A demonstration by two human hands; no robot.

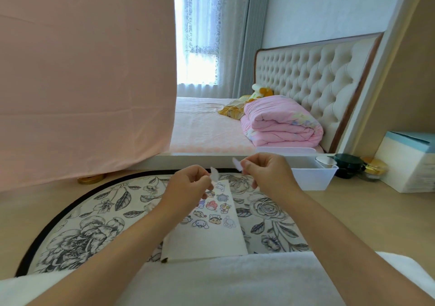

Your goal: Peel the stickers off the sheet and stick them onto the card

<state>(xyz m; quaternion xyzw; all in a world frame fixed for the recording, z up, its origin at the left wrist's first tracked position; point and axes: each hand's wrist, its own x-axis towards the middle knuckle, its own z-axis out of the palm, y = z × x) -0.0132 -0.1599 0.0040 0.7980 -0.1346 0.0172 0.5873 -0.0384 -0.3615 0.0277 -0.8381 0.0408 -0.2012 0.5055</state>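
Note:
A cream card [207, 237] lies on the round floral mat [94, 223], with several cartoon stickers [215, 208] stuck on its far half. Above the card's far end my left hand [188, 183] pinches a small pale paper piece [214, 175]. My right hand [266, 174] pinches another small white piece [237, 164], held a little higher. The two pieces are apart. I cannot tell which piece is a sticker and which is backing sheet.
A white plastic bin [313, 176] stands just right of my right hand. Dark and gold jars [353, 164] and a white-blue box [409, 162] sit at the far right. Pink cloth [82, 77] hangs on the left. White towel [211, 280] covers my lap.

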